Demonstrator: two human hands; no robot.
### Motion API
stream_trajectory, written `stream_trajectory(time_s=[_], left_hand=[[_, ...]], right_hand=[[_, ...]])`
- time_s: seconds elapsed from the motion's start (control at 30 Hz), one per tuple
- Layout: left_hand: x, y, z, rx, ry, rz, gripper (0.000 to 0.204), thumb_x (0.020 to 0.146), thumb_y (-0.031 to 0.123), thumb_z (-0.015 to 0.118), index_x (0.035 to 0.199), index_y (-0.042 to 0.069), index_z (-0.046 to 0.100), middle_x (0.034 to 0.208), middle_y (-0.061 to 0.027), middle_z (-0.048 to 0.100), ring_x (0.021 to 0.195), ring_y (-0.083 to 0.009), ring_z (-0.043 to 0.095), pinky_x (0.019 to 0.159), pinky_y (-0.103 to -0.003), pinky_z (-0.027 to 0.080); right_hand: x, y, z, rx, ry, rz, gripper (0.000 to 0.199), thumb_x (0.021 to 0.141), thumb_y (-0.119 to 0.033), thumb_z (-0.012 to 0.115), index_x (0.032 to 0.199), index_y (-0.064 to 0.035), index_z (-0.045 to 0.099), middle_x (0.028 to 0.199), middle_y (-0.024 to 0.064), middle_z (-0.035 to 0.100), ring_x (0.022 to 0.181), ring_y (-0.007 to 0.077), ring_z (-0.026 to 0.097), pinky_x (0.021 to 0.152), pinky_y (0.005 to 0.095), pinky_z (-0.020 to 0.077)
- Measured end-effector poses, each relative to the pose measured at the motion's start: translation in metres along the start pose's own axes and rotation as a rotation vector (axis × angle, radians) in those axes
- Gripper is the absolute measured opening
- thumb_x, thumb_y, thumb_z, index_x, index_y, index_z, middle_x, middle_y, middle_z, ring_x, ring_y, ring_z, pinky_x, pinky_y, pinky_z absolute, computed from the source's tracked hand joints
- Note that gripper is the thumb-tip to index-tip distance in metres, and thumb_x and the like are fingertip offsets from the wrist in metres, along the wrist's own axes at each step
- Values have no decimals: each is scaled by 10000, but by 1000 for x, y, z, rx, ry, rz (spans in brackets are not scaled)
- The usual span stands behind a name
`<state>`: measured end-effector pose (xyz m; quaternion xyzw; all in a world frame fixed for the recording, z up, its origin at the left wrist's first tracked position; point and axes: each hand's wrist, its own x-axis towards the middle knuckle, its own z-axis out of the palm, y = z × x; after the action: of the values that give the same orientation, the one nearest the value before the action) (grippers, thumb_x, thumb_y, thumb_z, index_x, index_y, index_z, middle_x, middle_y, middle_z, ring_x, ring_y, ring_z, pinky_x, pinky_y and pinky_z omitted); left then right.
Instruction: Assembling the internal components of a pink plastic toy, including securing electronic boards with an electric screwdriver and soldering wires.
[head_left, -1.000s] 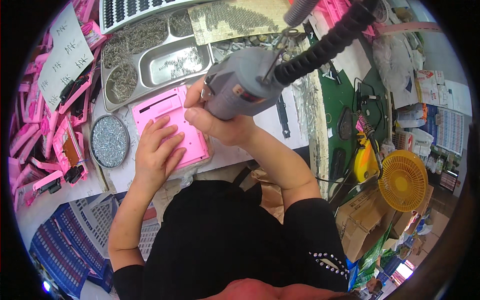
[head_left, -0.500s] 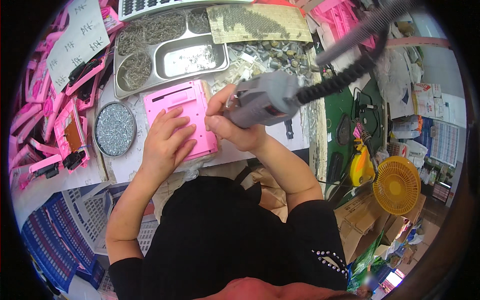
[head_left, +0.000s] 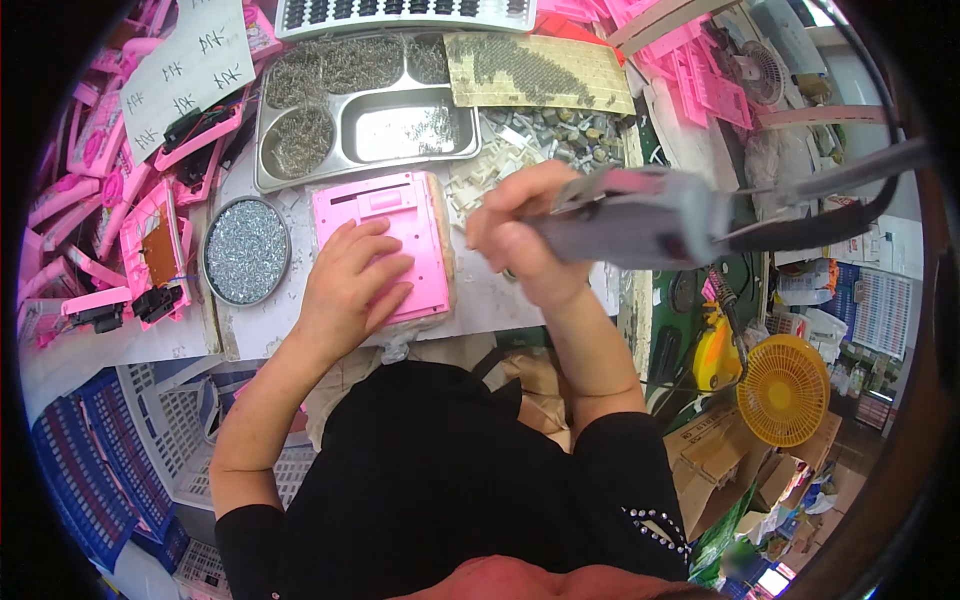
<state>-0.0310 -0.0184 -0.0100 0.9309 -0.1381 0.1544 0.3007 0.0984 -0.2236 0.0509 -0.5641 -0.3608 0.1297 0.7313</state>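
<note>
A flat pink plastic housing (head_left: 427, 258) lies on a padded, plastic-wrapped block at the bench's front edge. My left hand (head_left: 352, 283) rests on its left half, with the fingers spread flat over the surface. To the right of the housing, my right hand (head_left: 540, 245) is wrapped round a grey electric screwdriver (head_left: 630, 222). The tool lies roughly level, blurred by motion, its cable end pointing right. Its tip is hidden behind my fingers. Left of the housing stands a round dish (head_left: 247, 252) full of small silvery screws.
Behind the housing sits a metal compartment tray (head_left: 466, 150) of small metal parts. A yellowish sheet (head_left: 610, 98) bearing tiny pieces overlaps its corner. Small white and grey parts (head_left: 510, 140) lie loose. Pink housings (head_left: 98, 150) crowd the left. A yellow fan (head_left: 784, 390) stands at right.
My right hand has lifted the screwdriver off to the right, away from the housing. My left hand stays on the housing. The whole view has shifted slightly.
</note>
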Motion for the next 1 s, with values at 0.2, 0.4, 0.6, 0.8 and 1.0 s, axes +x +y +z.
stream_trajectory(time_s=[0.2, 0.4, 0.6, 0.8, 1.0], left_hand=[[44, -31, -7, 131, 60, -186, 390, 829, 206, 790, 1175, 77, 666, 1254, -97, 611, 1224, -320, 560, 1118, -524, 344], [42, -43, 2, 56, 33, -158, 315, 868, 237, 766, 1115, 65, 675, 1202, -96, 652, 1149, -308, 620, 1123, -582, 338], [42, -42, -2, 42, -15, -183, 305, 873, 224, 759, 1118, 61, 673, 1181, -97, 663, 1131, -303, 629, 1116, -541, 362], [42, -40, -1, 25, -5, -173, 324, 872, 235, 760, 1131, 64, 667, 1178, -90, 665, 1131, -299, 635, 1123, -551, 362], [38, -27, -26, 109, 131, -25, 374, 842, 225, 796, 1138, 62, 636, 1290, -136, 674, 1173, -340, 641, 1078, -563, 426]], right_hand=[[38, -26, -14, -27, 159, 29, 206, 949, -52, 648, 1121, 37, 581, 643, 56, 585, 486, 123, 542, 603, 333, 548], [46, -14, -11, 60, 150, -54, 192, 940, -33, 655, 1106, 33, 585, 666, 60, 604, 514, 127, 576, 600, 319, 560], [40, 32, 20, 160, 95, 71, 101, 895, -46, 713, 939, -40, 623, 754, 18, 611, 631, 94, 587, 584, 249, 482], [37, 56, 28, -43, 89, -44, 155, 862, -20, 733, 961, -41, 616, 836, 6, 628, 695, 106, 604, 612, 264, 491], [62, 2, 9, 102, 268, 48, 225, 859, -43, 792, 1041, -11, 664, 892, 31, 697, 734, 88, 654, 632, 259, 536]])
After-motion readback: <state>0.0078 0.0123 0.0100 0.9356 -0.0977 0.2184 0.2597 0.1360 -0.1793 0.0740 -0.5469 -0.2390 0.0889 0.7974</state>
